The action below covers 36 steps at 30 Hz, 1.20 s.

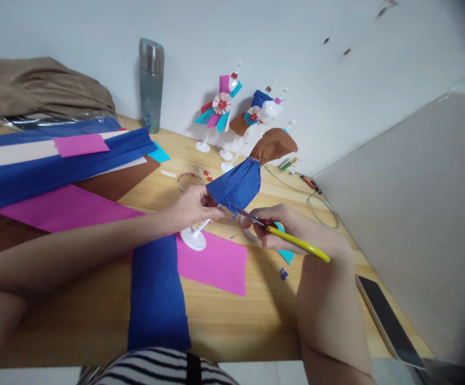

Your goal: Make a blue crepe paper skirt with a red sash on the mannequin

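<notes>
A small white mannequin stand is tilted over the wooden table, dressed in a blue crepe-paper skirt and a brown crepe-paper top. My left hand is closed around the stand's stem just under the skirt. My right hand grips yellow-handled scissors, whose blades touch the lower hem of the blue skirt. Tiny blue scraps lie on the table near my right wrist.
Two finished paper-dressed mannequins stand by the wall beside a steel flask. Blue, pink and brown crepe sheets cover the left side. A blue strip and pink sheet lie in front. A phone rests at the right edge.
</notes>
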Available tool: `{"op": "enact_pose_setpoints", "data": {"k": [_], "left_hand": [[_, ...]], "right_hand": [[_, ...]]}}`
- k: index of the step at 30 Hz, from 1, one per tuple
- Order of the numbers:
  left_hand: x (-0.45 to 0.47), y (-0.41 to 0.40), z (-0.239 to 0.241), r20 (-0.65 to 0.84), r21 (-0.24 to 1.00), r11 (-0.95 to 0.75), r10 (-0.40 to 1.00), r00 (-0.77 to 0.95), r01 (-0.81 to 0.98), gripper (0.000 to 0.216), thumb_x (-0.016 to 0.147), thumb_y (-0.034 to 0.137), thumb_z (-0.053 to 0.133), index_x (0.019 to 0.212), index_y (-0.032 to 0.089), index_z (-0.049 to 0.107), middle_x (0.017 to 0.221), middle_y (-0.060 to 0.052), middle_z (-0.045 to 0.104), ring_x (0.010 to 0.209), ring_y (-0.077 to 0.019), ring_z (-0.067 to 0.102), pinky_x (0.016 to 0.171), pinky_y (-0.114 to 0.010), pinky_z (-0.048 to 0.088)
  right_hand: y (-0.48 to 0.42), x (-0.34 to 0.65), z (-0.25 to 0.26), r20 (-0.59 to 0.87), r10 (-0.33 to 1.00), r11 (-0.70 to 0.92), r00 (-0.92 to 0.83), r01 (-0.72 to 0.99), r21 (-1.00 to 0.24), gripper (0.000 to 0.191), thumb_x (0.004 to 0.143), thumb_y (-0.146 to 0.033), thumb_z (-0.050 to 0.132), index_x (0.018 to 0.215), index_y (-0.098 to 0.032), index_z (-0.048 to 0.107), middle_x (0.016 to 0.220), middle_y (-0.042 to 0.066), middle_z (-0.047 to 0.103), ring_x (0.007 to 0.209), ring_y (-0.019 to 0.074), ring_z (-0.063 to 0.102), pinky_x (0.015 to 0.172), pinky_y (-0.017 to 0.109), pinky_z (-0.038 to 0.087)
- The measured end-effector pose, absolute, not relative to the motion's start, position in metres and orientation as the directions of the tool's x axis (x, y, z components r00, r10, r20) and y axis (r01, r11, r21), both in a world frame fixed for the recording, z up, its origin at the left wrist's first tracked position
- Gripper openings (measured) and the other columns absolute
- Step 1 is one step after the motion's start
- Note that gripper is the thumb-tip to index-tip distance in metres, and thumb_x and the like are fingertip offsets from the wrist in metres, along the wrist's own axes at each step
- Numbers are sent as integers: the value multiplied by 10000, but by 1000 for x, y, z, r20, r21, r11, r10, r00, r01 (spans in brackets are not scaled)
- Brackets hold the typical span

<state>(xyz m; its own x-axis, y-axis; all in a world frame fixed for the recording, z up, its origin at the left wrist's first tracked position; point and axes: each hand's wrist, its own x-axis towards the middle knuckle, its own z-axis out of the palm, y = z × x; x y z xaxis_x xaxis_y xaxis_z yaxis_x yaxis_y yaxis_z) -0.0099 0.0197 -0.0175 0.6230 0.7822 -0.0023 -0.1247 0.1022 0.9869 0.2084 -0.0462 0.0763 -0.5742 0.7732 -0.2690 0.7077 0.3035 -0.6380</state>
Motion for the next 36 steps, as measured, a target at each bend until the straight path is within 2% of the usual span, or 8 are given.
{"op": "enact_pose_setpoints", "data": {"k": [4,10,15,22,30,36], "left_hand": [[-9,21,-20,-3,987,102,786,618,-124,195,654,173,754,772,119,607,633,7,615,558,-94,555,547,-219,449],[-9,22,-22,24,987,80,792,610,-143,194,648,167,756,763,126,606,654,9,622,572,-91,552,572,-224,448],[-9,23,-20,17,987,84,790,613,-136,180,654,154,759,743,118,606,651,4,631,581,-92,566,588,-224,463],[-9,23,-21,-21,987,111,803,596,-115,220,648,178,788,728,123,590,594,11,615,531,-90,557,521,-212,440],[-10,22,-18,13,981,101,819,574,-166,206,668,161,764,739,136,572,605,29,579,527,-86,528,526,-220,425],[-9,21,-21,30,973,105,828,560,-206,274,660,158,781,876,118,618,770,-17,661,712,-129,610,661,-256,492]], "right_hand": [[-47,209,77,-256,785,303,-565,709,-636,512,854,-656,545,944,-160,631,644,1,495,559,135,405,518,290,359],[-47,211,78,-237,778,318,-583,689,-652,667,819,-780,488,913,-140,650,633,-3,508,552,120,402,504,268,354],[-47,214,77,-252,780,293,-573,690,-662,645,829,-751,514,918,-127,649,658,-6,520,556,103,374,504,245,325],[-49,217,77,-275,805,252,-525,723,-644,673,784,-783,546,889,-129,667,634,-20,475,560,97,328,502,240,286],[-49,217,79,-317,838,162,-445,756,-634,585,742,-730,646,748,-146,611,608,-35,394,569,98,307,507,248,261],[-49,215,80,-338,844,136,-417,776,-616,594,713,-738,668,695,-151,581,622,-36,349,592,101,267,513,255,239]]}}
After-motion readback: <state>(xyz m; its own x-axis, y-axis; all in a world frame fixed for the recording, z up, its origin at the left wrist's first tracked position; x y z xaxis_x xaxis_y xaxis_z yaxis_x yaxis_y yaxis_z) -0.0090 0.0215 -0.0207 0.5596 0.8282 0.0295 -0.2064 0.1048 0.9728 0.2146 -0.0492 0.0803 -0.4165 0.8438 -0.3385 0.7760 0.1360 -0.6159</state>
